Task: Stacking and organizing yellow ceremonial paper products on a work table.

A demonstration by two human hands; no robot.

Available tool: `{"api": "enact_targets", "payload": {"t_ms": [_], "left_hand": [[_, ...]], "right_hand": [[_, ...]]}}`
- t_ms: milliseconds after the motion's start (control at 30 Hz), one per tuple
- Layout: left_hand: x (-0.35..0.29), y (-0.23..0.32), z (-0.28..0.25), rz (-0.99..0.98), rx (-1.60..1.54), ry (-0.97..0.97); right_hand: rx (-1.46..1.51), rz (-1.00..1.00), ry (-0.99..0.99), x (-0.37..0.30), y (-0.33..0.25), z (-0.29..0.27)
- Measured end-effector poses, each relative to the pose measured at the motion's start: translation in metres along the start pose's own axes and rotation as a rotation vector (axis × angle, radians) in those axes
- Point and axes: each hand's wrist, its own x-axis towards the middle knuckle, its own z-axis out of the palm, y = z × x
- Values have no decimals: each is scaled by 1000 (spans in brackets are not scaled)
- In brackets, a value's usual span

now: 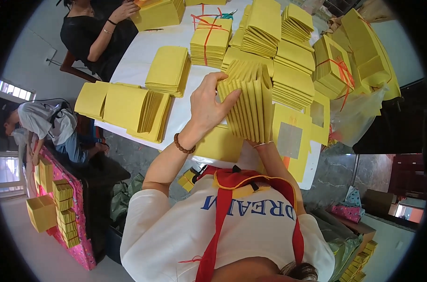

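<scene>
My left hand [209, 105] grips the left side of an upright bundle of folded yellow paper pieces [247, 105], its thumb across the near face and its fingers at the upper left. The folds fan slightly apart along the top. My right forearm [275, 162] reaches up behind the bundle's lower edge; the hand itself is hidden by the paper, so its fingers do not show. Beneath the bundle, a flat yellow sheet [218, 146] lies at the table's near edge. To the right is a yellow sheet with a grey rectangular panel [290, 140].
The white table [133, 66] carries yellow stacks [169, 70] left and more stacks [293, 77] right. A red-tied bundle [209, 42] lies behind. A person in black [89, 40] works at far left; another person [49, 122] bends by a pink-covered table [82, 221]. A plastic bag [356, 117] hangs right.
</scene>
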Motion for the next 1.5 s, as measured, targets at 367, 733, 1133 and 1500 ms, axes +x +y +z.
{"api": "enact_targets", "payload": {"t_ms": [367,733,1133,1500], "left_hand": [[-5,6,1,-89,130,-76],[9,-29,-17,-367,-494,-441],[1,-106,12,-294,-424,-640],[-20,-138,31,-352,-340,-591]], "right_hand": [[-145,-23,69,-1,1,3],[-423,-155,244,1,-28,-2],[-1664,-410,72,11,-51,-10],[-1651,-237,110,10,-39,-29]]}}
